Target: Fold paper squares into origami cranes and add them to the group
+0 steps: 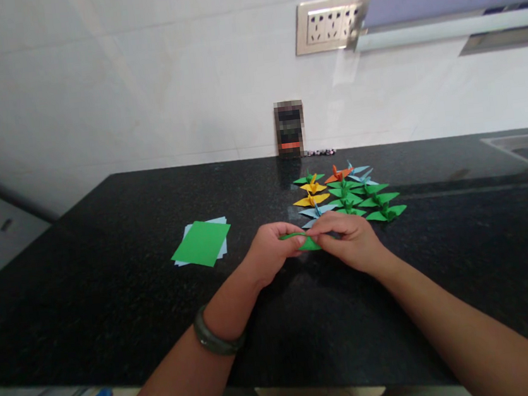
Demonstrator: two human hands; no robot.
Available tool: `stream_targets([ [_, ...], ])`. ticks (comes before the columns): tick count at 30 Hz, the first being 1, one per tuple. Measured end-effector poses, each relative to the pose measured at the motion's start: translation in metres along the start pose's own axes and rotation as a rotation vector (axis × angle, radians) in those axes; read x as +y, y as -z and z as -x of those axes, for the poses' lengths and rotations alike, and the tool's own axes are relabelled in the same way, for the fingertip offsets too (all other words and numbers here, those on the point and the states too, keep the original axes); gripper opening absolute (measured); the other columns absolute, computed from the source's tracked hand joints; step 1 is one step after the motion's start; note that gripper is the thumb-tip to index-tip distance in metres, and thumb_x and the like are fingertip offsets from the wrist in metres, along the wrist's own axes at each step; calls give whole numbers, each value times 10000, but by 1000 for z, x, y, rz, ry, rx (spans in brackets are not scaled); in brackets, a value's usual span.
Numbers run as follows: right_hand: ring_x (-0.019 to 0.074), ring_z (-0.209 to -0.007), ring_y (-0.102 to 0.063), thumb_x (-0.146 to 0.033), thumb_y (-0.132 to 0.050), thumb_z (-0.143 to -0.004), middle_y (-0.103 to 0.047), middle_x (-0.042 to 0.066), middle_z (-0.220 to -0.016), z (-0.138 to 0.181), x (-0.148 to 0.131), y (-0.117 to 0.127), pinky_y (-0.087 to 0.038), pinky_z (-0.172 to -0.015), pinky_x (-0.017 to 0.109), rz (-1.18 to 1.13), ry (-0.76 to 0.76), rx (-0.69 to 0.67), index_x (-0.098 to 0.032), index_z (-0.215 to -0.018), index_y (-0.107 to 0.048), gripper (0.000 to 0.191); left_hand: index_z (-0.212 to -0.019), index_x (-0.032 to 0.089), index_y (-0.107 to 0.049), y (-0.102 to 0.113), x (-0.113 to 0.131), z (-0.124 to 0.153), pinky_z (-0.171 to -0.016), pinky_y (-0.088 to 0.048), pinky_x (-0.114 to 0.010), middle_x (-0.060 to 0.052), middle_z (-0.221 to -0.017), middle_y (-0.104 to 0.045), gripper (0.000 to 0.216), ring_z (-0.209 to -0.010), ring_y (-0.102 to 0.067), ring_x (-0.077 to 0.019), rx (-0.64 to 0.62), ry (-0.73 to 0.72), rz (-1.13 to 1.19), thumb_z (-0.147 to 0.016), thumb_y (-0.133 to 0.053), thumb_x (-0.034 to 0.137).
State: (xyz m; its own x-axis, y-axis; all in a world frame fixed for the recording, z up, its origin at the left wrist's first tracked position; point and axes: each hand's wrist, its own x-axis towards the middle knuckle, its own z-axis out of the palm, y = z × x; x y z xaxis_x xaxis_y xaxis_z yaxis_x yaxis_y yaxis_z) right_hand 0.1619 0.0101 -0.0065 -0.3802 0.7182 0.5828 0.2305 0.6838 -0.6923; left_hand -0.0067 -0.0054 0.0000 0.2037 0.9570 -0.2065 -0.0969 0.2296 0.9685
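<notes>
A folded piece of green paper [310,244] is pinched between both hands just above the dark countertop. My left hand [273,248] grips its left side with thumb and fingers closed. On the other side, my right hand [348,237] pinches the paper near its middle and right edge; the fingers cover much of its shape. Right behind the hands stand several folded paper cranes [346,196] in rows, green, yellow, light blue and orange. To the left lies a stack of square paper [202,243], a green sheet on top of light blue ones.
A phone-like upright object [290,128], blurred out, leans against the white wall, with a beaded strand [323,152] beside it. The black speckled countertop [112,291] ends at a front edge below my forearms. A sink edge [521,159] shows at right.
</notes>
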Motion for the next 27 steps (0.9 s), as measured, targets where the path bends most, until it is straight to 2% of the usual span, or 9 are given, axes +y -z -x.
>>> stream_targets([
  [7, 129, -651, -616, -108, -561, -723, -668, 26, -700, 1, -1, -1, -497, -622, 274, 10, 7, 31, -210, -735, -679, 156, -700, 111, -643, 4, 0, 0, -598, -481, -243, -28, -658, -638, 203, -593, -598, -109, -61, 82, 156, -565, -725, 237],
  [11, 134, -667, -607, -81, -556, -718, -667, 34, -695, 0, 1, -1, -489, -642, 281, 84, 72, 50, -201, -744, -677, 173, -721, 115, -652, 3, -1, -1, -617, -483, -253, -28, -689, -640, 231, -615, -594, -109, -61, 76, 134, -579, -729, 280],
  [15, 133, -667, -603, -101, -552, -729, -661, 28, -690, 0, 0, -1, -483, -653, 279, 118, 94, 35, -208, -759, -675, 166, -685, 105, -647, 3, -3, -2, -597, -464, -234, -16, -643, -611, 260, -590, -551, -92, -6, -3, 11, -594, -719, 337],
  [18, 136, -691, -610, -152, -547, -756, -668, 36, -739, 0, -3, -1, -483, -668, 274, 70, -15, -6, -198, -796, -669, 136, -692, 106, -651, 3, -6, -3, -587, -455, -241, -13, -621, -596, 269, -577, -523, -97, 58, -85, -129, -614, -696, 359],
  [21, 133, -646, -597, -220, -533, -790, -657, 37, -704, 0, -5, -1, -469, -630, 264, 57, -170, -35, -174, -723, -648, 140, -714, 109, -659, 4, -8, -4, -574, -445, -240, -17, -617, -595, 255, -572, -513, -104, 90, -138, -263, -641, -670, 353],
  [24, 130, -622, -580, -231, -551, -775, -638, 25, -673, 0, -4, -2, -454, -607, 256, 58, -240, -48, -167, -699, -630, 127, -715, 112, -659, 3, -8, -4, -579, -454, -245, -14, -616, -593, 240, -565, -514, -102, 70, -123, -262, -643, -664, 341],
  [27, 126, -632, -574, -203, -569, -749, -629, 15, -685, 1, -1, -2, -451, -604, 248, 55, -236, -68, -171, -746, -630, 69, -692, 107, -652, 1, -6, -3, -588, -472, -251, -11, -616, -590, 231, -566, -525, -98, 58, -82, -183, -633, -672, 330],
])
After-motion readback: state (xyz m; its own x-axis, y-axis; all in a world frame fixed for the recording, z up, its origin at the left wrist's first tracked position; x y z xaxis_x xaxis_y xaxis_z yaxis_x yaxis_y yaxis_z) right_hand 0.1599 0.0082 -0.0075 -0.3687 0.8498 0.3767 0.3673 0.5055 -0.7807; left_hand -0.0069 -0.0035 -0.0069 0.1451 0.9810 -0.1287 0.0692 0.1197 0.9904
